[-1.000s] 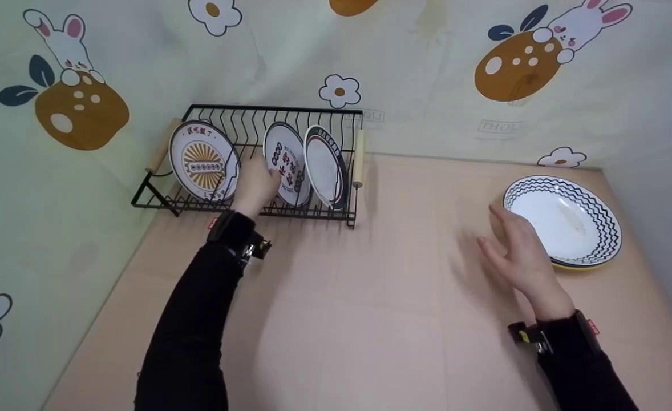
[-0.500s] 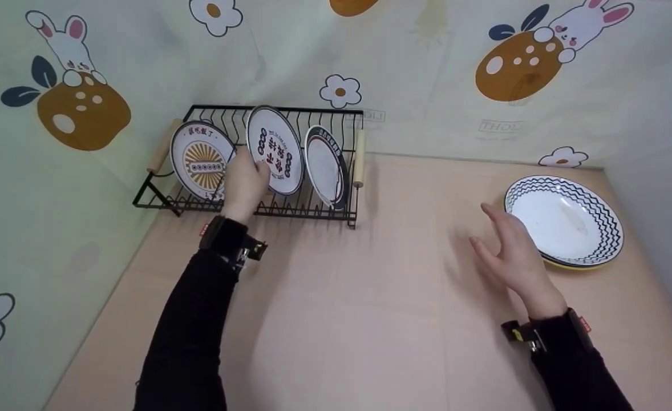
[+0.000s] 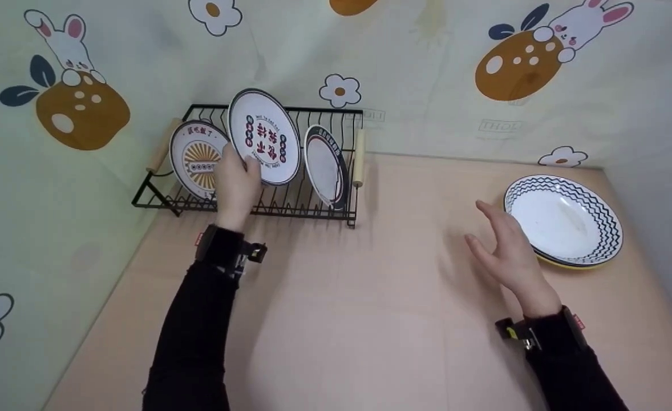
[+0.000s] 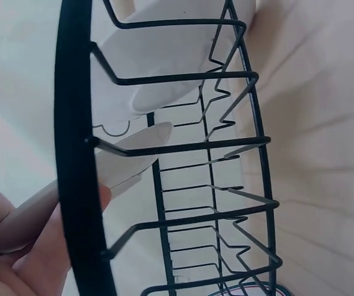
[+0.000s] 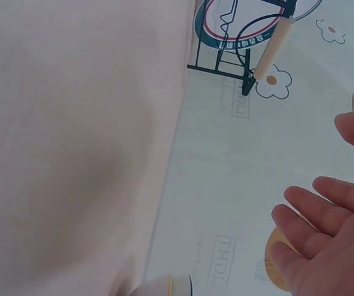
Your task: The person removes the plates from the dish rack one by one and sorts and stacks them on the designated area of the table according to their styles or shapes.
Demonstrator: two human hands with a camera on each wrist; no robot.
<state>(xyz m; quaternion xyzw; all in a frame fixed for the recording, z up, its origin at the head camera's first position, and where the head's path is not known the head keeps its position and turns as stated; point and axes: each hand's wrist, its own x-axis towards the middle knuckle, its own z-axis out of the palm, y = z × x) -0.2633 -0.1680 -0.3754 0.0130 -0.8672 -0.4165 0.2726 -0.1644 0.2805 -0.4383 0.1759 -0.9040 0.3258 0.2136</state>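
Note:
My left hand pinches the lower left rim of a round white plate printed with red characters. This plate is raised and tilted in front of the black wire dish rack. In the left wrist view, the plate is edge-on between thumb and fingers, partly behind the rack's bars. A sunburst plate, partly covered by my left hand, leans at the rack's left. A dark-rimmed plate leans at its right. My right hand hovers with fingers extended beside a wavy-rimmed dish, holding nothing.
The wavy-rimmed dish sits on something with a yellow edge. Wooden handles flank the rack. A pale tabletop spreads before it, and a printed sheet rises behind.
My left hand has lifted the red-lettered plate up from its slot and shifted it left, turning its face more toward the camera. My right hand has drifted slightly left.

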